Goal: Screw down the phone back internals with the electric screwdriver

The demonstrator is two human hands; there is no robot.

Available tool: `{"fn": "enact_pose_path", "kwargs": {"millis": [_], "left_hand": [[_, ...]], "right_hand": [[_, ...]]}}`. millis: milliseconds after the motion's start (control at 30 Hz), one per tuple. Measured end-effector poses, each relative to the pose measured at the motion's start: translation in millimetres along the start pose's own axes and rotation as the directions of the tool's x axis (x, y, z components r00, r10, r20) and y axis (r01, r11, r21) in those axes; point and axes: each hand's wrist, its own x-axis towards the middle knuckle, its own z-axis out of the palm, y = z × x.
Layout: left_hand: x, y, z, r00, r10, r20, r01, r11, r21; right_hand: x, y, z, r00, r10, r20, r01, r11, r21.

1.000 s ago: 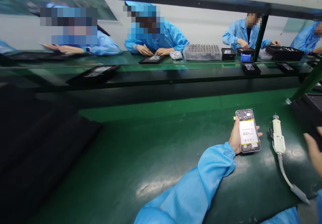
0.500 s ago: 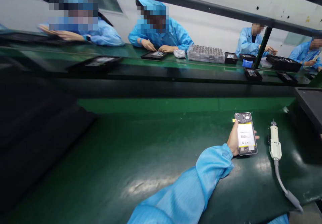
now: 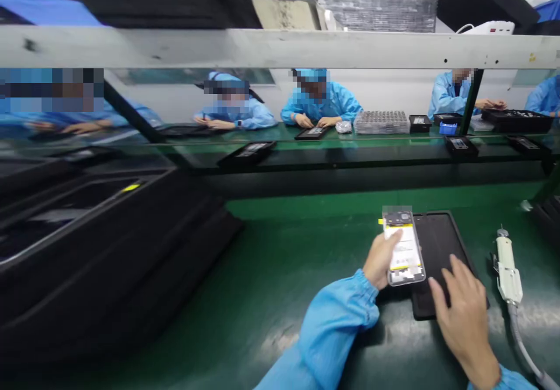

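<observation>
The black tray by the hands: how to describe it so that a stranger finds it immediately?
Start at the green work surface in the foreground. Toward its right, between the open-backed phone in the left hand and the white electric screwdriver, lies the black tray. Only this tray has the right hand resting on it.

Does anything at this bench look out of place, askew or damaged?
Nothing stands out. The left hand holds the phone, its back open with the battery showing, over the left edge of the black tray. The tray lies flat on the green mat under the right hand. The screwdriver lies beside it, apart.
</observation>
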Motion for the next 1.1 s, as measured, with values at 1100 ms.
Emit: {"fn": "enact_pose_path", "kwargs": {"millis": [1100], "left_hand": [[-38.9, -62.5, -35.7, 0.931, 0.337, 0.142, -0.231, 0.241, 0.943]], "right_hand": [[16.8, 15.6, 24.1, 0.973, 0.057, 0.222, -0.081, 0.991, 0.104]]}}
